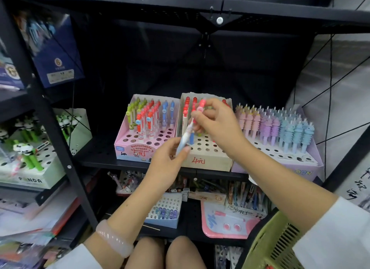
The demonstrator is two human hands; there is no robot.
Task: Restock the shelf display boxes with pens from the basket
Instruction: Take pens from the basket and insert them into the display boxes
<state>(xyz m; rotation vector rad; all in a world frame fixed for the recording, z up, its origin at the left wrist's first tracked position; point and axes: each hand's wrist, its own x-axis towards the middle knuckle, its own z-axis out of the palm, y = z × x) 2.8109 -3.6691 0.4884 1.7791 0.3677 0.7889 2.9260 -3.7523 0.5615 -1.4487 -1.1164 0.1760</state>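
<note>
Pink-capped pens (200, 106) pinched in the right hand (216, 122), left hand (170, 158) gripping one pen (185, 137), poised over the beige box (208, 158) at the shelf's (130, 165) front edge, probably for slotting.

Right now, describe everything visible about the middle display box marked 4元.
The middle display box looks like plain beige cardboard, with red handwriting on its front wall. Its top is a white panel of round holes, many near the front unfilled; red-topped pens stand in back rows. It sits on the black shelf, flanked closely by a pink box and a lilac box.
</note>
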